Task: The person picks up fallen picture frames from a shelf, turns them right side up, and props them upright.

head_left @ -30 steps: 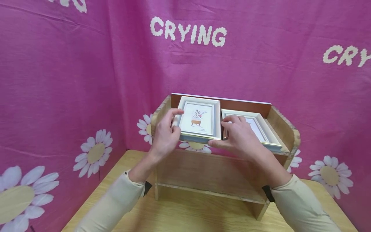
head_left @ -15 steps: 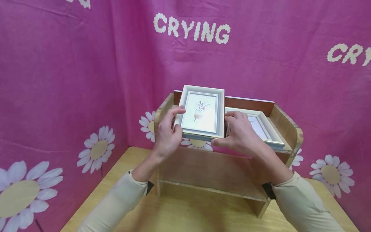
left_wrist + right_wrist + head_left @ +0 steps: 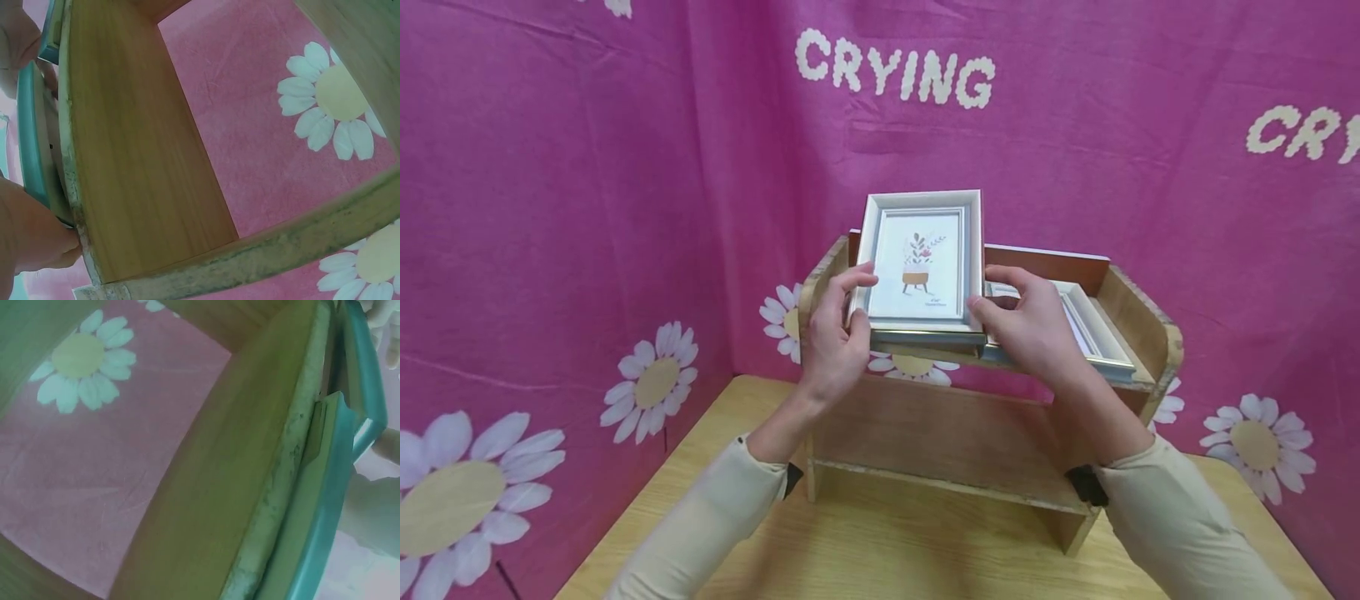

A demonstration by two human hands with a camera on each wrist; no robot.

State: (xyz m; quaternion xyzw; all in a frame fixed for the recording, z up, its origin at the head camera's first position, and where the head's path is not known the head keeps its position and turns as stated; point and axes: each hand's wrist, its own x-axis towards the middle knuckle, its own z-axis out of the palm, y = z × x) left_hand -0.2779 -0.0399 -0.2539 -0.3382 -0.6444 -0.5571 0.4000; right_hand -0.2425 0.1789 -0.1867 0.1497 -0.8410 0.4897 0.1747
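Observation:
A cream-white picture frame [image 3: 972, 258] with a print of a potted plant is tilted up, its far edge raised above the shelf top. My left hand [image 3: 835, 337] grips its left side, fingers and thumb at the border. On the right side my right hand [image 3: 1037, 329] pinches it near the lower corner, thumb on the front. A second white frame [image 3: 1108, 337] lies flat on the shelf to the right, partly covered by my right hand. In the right wrist view the held frame [image 3: 369, 381] leans off the board, beside the lying frame [image 3: 328, 494].
The small wooden shelf [image 3: 940, 433] stands on a light wooden table [image 3: 880, 550]. Its raised side panels [image 3: 1138, 312] and back board [image 3: 1052, 262] edge the top. Pink cloth [image 3: 737, 167] with flowers and lettering hangs behind and at the sides.
The left picture frame has risen and tilted up from lying nearly flat on the shelf. My right thumb has moved from its bottom edge onto its front. My left hand keeps its hold.

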